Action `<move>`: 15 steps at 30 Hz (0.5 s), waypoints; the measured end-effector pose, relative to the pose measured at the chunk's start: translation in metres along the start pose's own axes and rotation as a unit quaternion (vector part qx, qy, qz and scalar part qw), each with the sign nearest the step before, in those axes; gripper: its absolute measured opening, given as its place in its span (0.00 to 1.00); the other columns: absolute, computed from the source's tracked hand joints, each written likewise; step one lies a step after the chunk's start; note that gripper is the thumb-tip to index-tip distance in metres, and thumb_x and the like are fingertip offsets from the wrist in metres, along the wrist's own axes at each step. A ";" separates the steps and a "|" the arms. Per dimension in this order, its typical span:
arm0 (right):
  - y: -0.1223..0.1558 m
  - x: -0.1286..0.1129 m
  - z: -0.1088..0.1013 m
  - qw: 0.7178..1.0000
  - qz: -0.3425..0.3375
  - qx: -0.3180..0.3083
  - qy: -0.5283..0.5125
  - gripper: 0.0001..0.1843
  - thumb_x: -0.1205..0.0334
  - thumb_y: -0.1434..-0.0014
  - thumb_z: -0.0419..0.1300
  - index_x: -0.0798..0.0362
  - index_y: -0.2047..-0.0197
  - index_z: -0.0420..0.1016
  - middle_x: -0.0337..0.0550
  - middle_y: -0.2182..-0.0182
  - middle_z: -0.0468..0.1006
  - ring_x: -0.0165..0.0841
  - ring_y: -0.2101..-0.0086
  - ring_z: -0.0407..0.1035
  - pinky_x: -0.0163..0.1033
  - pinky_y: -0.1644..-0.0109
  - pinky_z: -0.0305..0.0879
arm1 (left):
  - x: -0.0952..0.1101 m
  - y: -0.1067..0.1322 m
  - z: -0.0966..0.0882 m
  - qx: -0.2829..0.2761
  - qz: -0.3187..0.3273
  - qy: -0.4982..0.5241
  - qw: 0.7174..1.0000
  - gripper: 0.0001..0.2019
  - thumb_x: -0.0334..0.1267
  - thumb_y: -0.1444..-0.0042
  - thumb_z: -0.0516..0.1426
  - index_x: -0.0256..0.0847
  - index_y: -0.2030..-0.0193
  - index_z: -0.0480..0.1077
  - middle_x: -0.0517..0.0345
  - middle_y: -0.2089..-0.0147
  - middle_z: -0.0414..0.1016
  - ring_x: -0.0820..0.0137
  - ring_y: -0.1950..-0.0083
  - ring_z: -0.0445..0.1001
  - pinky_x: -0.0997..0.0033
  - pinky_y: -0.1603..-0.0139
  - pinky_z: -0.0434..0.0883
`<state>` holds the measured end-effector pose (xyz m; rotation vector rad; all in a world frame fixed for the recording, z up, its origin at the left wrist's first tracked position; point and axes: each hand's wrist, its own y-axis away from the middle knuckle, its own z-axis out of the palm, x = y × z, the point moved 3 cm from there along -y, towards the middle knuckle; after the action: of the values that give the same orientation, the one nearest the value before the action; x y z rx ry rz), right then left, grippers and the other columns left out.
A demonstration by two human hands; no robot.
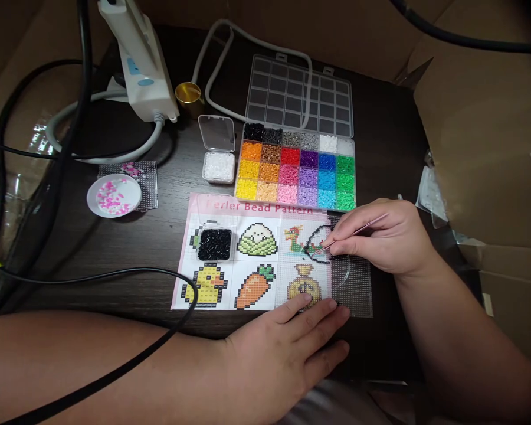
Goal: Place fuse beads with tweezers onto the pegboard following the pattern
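Right hand pinches one tweezers, seemingly; two pegboards.

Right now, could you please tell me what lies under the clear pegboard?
The pattern sheet shows through: a dragon and a money bag. The right hand, holding a thin tool, covers most of a third picture.

Bare table lies left of the pattern sheet; bead box blocks behind.

Two hands, one tweezers, two pegboards, two bead boxes, one organizer, one dish, one pattern sheet.
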<state>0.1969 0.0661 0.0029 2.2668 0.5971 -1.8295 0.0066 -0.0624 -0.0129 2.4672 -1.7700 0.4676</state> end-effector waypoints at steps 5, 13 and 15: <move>0.000 -0.001 0.000 1.000 0.006 0.000 -0.001 0.09 0.68 0.52 0.76 0.44 0.69 0.86 0.39 0.73 0.85 0.34 0.74 0.81 0.34 0.72 0.79 | 0.000 0.001 0.001 0.000 0.000 0.003 1.000 0.26 0.45 0.36 0.56 0.46 0.32 0.66 0.49 0.25 0.58 0.57 0.25 0.57 0.53 0.25 0.45; 0.001 0.001 -0.001 0.999 0.037 0.004 -0.001 0.06 0.65 0.51 0.76 0.46 0.70 0.85 0.40 0.73 0.86 0.34 0.73 0.81 0.36 0.70 0.80 | 0.001 0.000 0.001 -0.001 -0.001 0.004 1.000 0.27 0.45 0.36 0.56 0.46 0.31 0.66 0.48 0.25 0.57 0.57 0.25 0.56 0.53 0.25 0.43; 0.001 0.000 -0.001 0.999 0.038 0.005 0.000 0.06 0.64 0.52 0.76 0.46 0.70 0.85 0.40 0.73 0.85 0.34 0.73 0.81 0.35 0.71 0.80 | 0.001 0.000 0.002 -0.001 -0.001 0.003 1.000 0.27 0.45 0.37 0.57 0.46 0.31 0.66 0.48 0.25 0.57 0.56 0.25 0.56 0.53 0.25 0.44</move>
<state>0.1985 0.0659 0.0028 2.2638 0.4972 -1.7998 0.0068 -0.0636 -0.0142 2.4643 -1.7650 0.4728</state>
